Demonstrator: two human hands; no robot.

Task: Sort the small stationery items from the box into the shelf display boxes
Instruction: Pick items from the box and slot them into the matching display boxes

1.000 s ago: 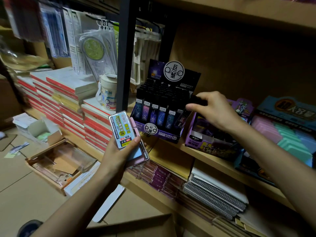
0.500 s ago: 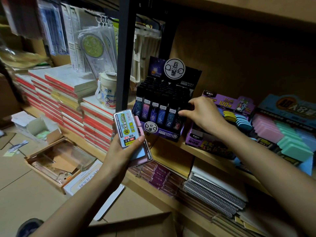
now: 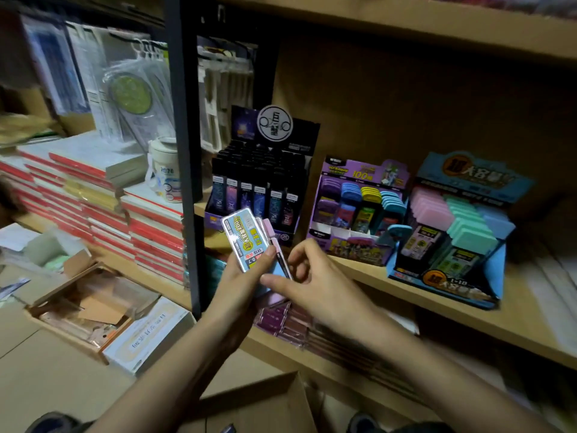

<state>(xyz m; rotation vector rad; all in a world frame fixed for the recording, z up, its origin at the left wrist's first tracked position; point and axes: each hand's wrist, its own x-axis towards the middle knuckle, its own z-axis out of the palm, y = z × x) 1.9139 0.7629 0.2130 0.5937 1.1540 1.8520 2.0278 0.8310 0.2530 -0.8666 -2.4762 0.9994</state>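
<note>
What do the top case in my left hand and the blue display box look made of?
The top case: likely hard plastic, glossy; light glints off its face around a printed label. The blue display box: seems printed cardboard, fairly matte; flat folded panels, cut-out header.

A fanned stack of lead cases (image 3: 245,242) is held tilted in the left hand (image 3: 240,276), in front of the shelf (image 3: 437,310). The front case is pale blue with a yellow label, and a pink one is seen behind it. Three boxes are ranged side by side on the shelf: a black display box (image 3: 259,195) packed with dark tubes, a purple display box (image 3: 352,242) of coloured cases, and a blue display box (image 3: 452,289) of pink, mint and blue cases.
</note>
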